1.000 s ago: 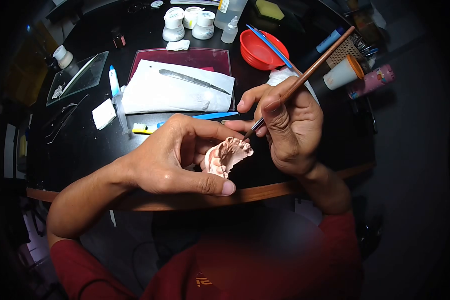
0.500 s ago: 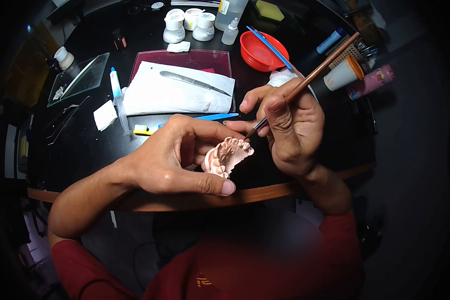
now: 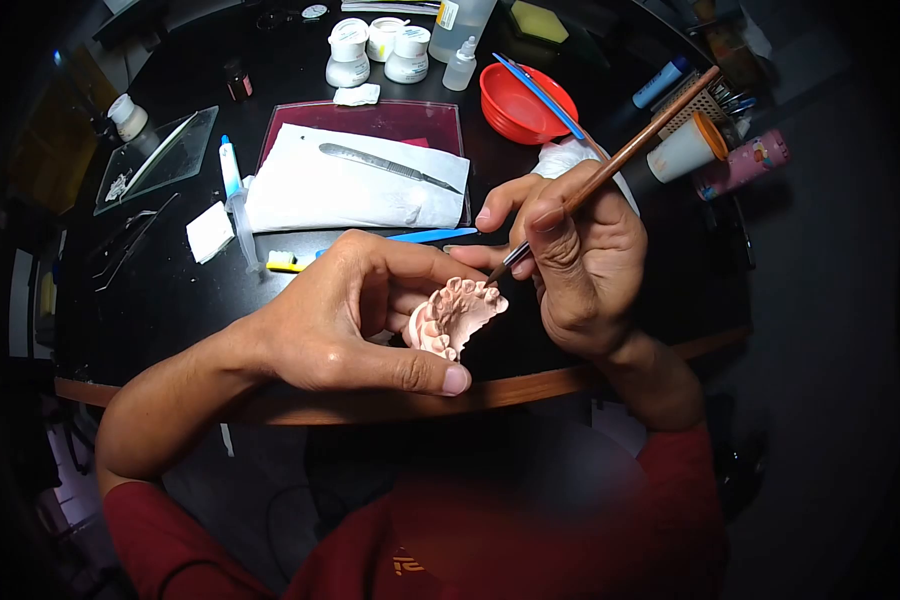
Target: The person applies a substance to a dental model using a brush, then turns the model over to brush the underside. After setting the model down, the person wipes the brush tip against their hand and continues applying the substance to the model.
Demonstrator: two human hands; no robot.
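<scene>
A pale pink dental cast (image 3: 467, 315) with a curved row of teeth is gripped between the thumb and fingers of my left hand (image 3: 340, 320), held up over the table's front edge. My right hand (image 3: 590, 255) pinches a fine brush (image 3: 630, 150) with a brown wooden handle. The handle slants up to the right, and the dark bristle tip is right at the teeth on the cast's far right side. Part of the cast's base is hidden behind my left hand.
Behind my hands, a scalpel (image 3: 390, 166) lies on folded white paper (image 3: 300, 195). A red bowl (image 3: 515, 115) with a blue-handled tool across it stands further back, near white jars (image 3: 348, 60). Left are a syringe (image 3: 243, 230), a toothbrush (image 3: 288, 261), tweezers (image 3: 135, 245) and a glass slab (image 3: 185, 150).
The cast has tilted slightly in my left hand. My right hand and the brush have shifted very slightly left, with the tip still at the teeth.
</scene>
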